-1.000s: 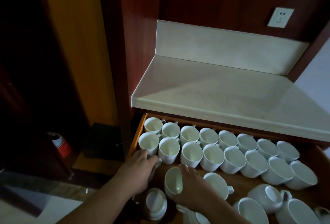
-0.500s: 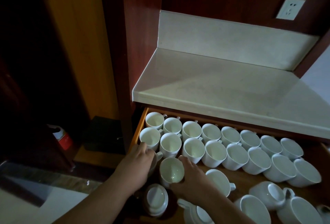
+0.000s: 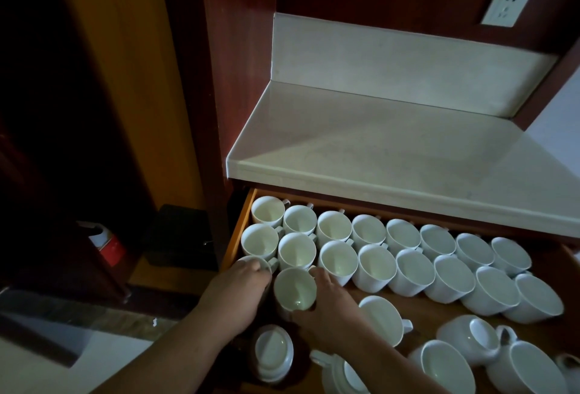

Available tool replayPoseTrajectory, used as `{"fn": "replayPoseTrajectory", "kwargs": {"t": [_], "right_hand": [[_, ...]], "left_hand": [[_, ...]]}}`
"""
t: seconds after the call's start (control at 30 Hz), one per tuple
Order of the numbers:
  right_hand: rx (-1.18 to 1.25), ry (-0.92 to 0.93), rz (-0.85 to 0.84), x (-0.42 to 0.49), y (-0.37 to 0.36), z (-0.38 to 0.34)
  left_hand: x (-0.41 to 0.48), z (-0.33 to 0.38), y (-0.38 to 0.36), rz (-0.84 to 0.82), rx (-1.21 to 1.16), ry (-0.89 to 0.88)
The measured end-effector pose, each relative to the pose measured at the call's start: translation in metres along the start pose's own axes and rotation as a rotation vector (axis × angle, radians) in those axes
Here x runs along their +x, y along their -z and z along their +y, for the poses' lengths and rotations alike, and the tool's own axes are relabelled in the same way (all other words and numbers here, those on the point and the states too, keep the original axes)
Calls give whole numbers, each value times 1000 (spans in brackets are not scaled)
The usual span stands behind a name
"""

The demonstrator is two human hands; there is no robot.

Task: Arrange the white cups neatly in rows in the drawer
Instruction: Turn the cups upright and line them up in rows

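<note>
White cups point(image 3: 376, 263) stand in two neat rows at the back of an open wooden drawer point(image 3: 238, 230). Above it is a pale stone counter point(image 3: 376, 142), set in a dim, dark-panelled niche with a wall socket point(image 3: 507, 6). The left hand point(image 3: 241, 290) curls over and grips an end cup point(image 3: 272, 265) by the drawer's left wall. The right hand point(image 3: 329, 309) grasps the next cup point(image 3: 295, 288) just beside it (a third row, barely begun). Loose cups point(image 3: 381, 320) crowd the drawer front, some tipped. A red can point(image 3: 108, 247) and black box point(image 3: 182, 236) sit in shadow to the left.
</note>
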State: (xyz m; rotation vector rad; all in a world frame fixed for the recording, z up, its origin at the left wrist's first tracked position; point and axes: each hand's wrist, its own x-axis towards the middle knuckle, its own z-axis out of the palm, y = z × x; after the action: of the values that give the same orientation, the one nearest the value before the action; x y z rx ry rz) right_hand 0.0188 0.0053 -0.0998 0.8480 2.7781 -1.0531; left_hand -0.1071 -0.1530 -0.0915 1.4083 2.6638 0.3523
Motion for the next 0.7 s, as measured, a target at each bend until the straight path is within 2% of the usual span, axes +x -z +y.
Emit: {"fn": "replayPoseTrajectory", "kwargs": {"t": [0.47, 0.57, 0.7], "right_hand": [[29, 17, -17, -2, 3, 2], [-56, 36, -26, -9, 29, 1], [6, -75, 91, -23, 90, 26]], "left_hand": [[-2, 0, 3, -39, -11, 34], [-4, 3, 14, 5, -56, 48], [3, 33, 32, 46, -158, -3]]}}
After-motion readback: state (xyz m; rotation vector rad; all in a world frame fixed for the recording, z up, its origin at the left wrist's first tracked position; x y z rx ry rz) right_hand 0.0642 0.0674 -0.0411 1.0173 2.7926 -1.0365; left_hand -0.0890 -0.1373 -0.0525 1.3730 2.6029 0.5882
